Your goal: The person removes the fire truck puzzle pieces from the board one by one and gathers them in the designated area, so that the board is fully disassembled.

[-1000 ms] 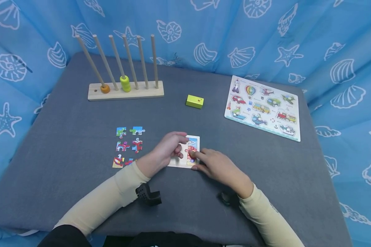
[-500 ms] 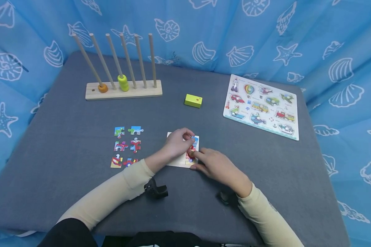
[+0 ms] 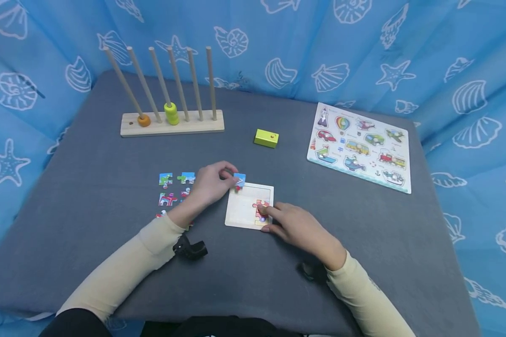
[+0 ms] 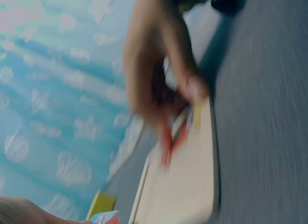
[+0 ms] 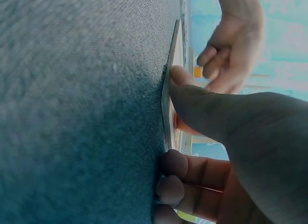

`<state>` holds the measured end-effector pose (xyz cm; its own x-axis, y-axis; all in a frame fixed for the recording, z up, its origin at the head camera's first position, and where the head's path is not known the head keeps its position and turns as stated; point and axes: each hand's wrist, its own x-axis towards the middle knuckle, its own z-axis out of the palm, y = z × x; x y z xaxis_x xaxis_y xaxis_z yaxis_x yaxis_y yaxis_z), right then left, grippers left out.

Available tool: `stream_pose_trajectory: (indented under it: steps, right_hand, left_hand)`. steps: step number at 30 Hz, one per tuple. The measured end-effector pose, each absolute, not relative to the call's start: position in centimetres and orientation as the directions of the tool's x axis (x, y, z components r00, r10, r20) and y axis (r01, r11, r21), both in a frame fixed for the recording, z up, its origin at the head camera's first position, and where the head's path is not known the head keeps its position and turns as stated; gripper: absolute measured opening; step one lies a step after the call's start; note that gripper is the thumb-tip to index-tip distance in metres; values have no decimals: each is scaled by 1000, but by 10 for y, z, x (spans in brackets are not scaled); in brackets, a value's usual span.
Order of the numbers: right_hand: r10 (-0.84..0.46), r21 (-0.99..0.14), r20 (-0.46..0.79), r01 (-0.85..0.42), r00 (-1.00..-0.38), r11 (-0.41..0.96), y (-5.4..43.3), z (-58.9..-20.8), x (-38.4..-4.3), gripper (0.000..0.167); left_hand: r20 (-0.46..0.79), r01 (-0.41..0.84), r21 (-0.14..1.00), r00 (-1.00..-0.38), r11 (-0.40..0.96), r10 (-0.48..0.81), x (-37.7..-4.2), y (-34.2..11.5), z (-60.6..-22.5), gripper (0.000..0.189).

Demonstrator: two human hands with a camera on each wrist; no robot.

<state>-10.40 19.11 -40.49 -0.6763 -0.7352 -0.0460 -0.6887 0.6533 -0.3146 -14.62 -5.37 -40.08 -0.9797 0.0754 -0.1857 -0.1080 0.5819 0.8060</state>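
In the head view my left hand (image 3: 212, 183) pinches a blue jigsaw piece (image 3: 240, 179) over the far left corner of the wooden puzzle tray (image 3: 241, 210). That piece also shows at the bottom of the left wrist view (image 4: 105, 217). My right hand (image 3: 301, 227) holds the tray's right side, its thumb at the near corner. Its index finger presses on red jigsaw pieces (image 3: 261, 216) inside the tray and partly hides them. In the right wrist view the thumb (image 5: 202, 106) lies against the tray's edge (image 5: 168, 113). Several loose jigsaw pieces (image 3: 167, 200) lie left of the tray, partly covered by my left arm.
A wooden peg stand (image 3: 173, 128) with an orange bead and green beads stands at the back left. Beyond the tray lies a yellow-green block (image 3: 266, 138). A vehicle picture board (image 3: 360, 147) lies at the right. Blue shell-print curtains (image 3: 278, 47) hang behind the table.
The blue jigsaw piece was at the tray's upper right. My left hand reached it, took hold of it and carried it left and away from the tray's inside. My right hand stayed put.
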Motion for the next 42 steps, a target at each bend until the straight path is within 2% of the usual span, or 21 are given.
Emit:
stream_pose_trajectory:
  steps: [7, 16, 21, 26, 29, 35, 42]
  right_hand:
    - [-729, -326, -55, -678, -682, 659, 193, -404, -104, 38]
    - [-733, -330, -53, -681, -678, 653, 192, -406, -105, 37]
    - [-731, -328, -58, -678, -680, 658, 193, -406, -105, 37]
    - [-727, -328, -69, -673, -683, 663, 191, -404, -105, 38]
    - [-723, -328, -78, -667, -687, 669, 191, -404, -104, 39]
    - [-727, -334, -76, -670, -683, 663, 191, -405, -105, 39]
    - [-726, -338, -75, -668, -683, 663, 192, -405, -105, 41]
  left_hand:
    - [-166, -113, 719, -986, 686, 11, -148, -94, -406, 19]
    - [-87, -63, 649, -996, 758, -9, -144, -109, -412, 18]
    - [-19, 7, 584, -1000, 812, 23, -141, -108, -412, 27]
    - [-35, 91, 489, -992, 867, 123, -136, -108, -408, 47]
    - [-42, 139, 442, -984, 886, 175, -135, -108, -408, 50]
    - [-28, 129, 449, -987, 884, 158, -135, -109, -411, 42]
    - [-31, 121, 439, -988, 890, 149, -135, -106, -409, 43]
